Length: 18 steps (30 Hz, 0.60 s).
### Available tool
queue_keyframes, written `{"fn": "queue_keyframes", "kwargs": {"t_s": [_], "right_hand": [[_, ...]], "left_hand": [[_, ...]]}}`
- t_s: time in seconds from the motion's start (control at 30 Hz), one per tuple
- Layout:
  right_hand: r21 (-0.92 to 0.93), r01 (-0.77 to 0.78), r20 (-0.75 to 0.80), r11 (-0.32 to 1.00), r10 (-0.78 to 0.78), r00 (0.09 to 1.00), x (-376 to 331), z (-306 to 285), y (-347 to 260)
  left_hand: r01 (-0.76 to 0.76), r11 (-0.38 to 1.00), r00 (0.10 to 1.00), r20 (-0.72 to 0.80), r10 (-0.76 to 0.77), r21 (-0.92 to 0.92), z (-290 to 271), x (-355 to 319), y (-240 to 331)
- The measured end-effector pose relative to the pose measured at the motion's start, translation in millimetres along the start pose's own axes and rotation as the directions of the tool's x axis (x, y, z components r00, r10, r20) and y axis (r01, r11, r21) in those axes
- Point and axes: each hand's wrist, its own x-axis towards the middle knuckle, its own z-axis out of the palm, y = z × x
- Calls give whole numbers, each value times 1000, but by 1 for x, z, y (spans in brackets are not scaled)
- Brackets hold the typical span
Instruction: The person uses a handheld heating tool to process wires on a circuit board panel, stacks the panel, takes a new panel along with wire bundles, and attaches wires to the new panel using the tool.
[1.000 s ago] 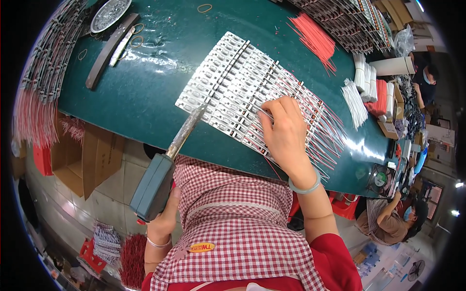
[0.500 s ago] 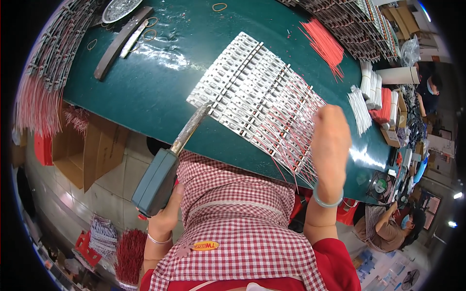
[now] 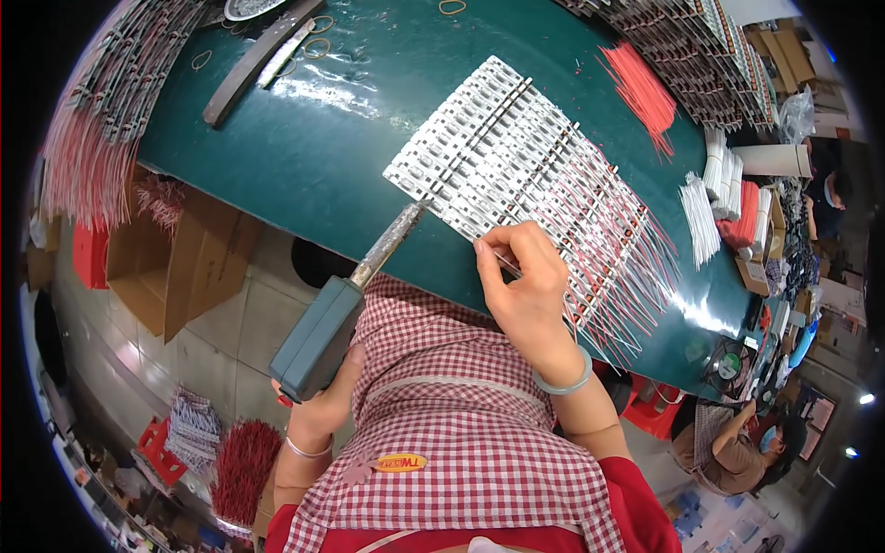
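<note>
My left hand (image 3: pixel 330 398) is wrapped round the boxy blue-grey handle of a soldering gun (image 3: pixel 318 334). Its long, worn metal shaft points up and away, and the tip is at the near left edge of a white panel of small slotted boards (image 3: pixel 479 138), touching or just short of it. My right hand (image 3: pixel 530 281) is over the panel's near edge, thumb and forefinger pinched together; whatever is between them is too small to make out. Red and white wires (image 3: pixel 636 267) fan out from the panel's right part, some passing beside my right hand.
On the green table (image 3: pixel 350 175) lie red wires (image 3: pixel 643 97), white wire bundles (image 3: pixel 699 217), a dark curved bar (image 3: pixel 253 69) and rubber bands (image 3: pixel 317 48). Wired panels are stacked at the far left (image 3: pixel 120 101) and far right (image 3: pixel 691 55). A cardboard box (image 3: pixel 175 267) stands below left; a co-worker (image 3: pixel 737 452) sits at right.
My right hand has come left from the panel's right end, by the wires, to its near edge, fingers now pinched. The soldering gun stays at the panel's left edge; the whole view has shifted slightly.
</note>
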Motion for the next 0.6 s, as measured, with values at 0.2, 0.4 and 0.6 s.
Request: {"fn": "queue_keyframes", "kwargs": {"t_s": [0.2, 0.4, 0.6], "right_hand": [[-29, 5, 25, 1000, -5, 1000, -2, 3, 2], [-35, 8, 28, 999, -7, 1000, -1, 4, 2], [-50, 15, 48, 999, -12, 999, 1, 3, 2]], "left_hand": [[-238, 942, 971, 95, 221, 237, 0, 7, -6], [-147, 982, 986, 92, 137, 117, 5, 11, -1], [-140, 979, 985, 119, 123, 150, 8, 14, 5]]}}
